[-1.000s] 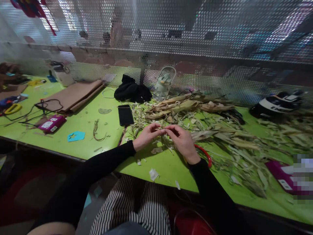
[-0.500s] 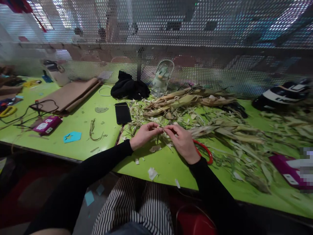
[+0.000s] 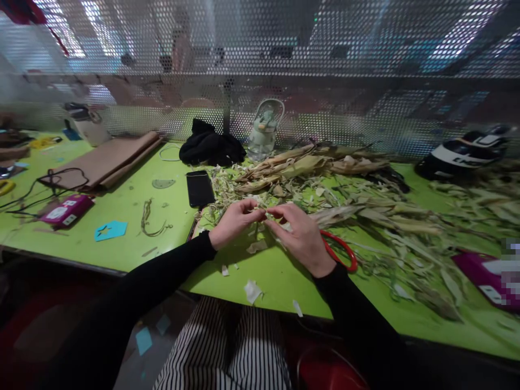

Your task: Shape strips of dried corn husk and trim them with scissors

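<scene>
My left hand [image 3: 238, 221] pinches something small and pale at its fingertips, too small to name. Close to its right, my right hand [image 3: 298, 233] has thumb and forefinger curled toward the same spot; what they hold, if anything, is hard to make out. Red scissor handles [image 3: 341, 250] stick out beside my right wrist. Scraps of dried husk [image 3: 227, 189] lie behind both hands, with a bundle of long dry husks [image 3: 300, 165] further back. White scraps [image 3: 252, 291] rest on the green table [image 3: 170, 254] near its front edge.
Left of the husks lies a black phone [image 3: 200, 188], with a black cloth [image 3: 211, 145] and a clear bottle [image 3: 265, 130] behind. Further left are a blue tag [image 3: 110, 230], a purple box [image 3: 67, 211] and folded brown paper [image 3: 109, 162]. Another purple box [image 3: 483, 276] sits at right.
The view has shifted slightly. My right thumb has moved away from its forefinger and down, widening the space between them. My left hand keeps its pinch.
</scene>
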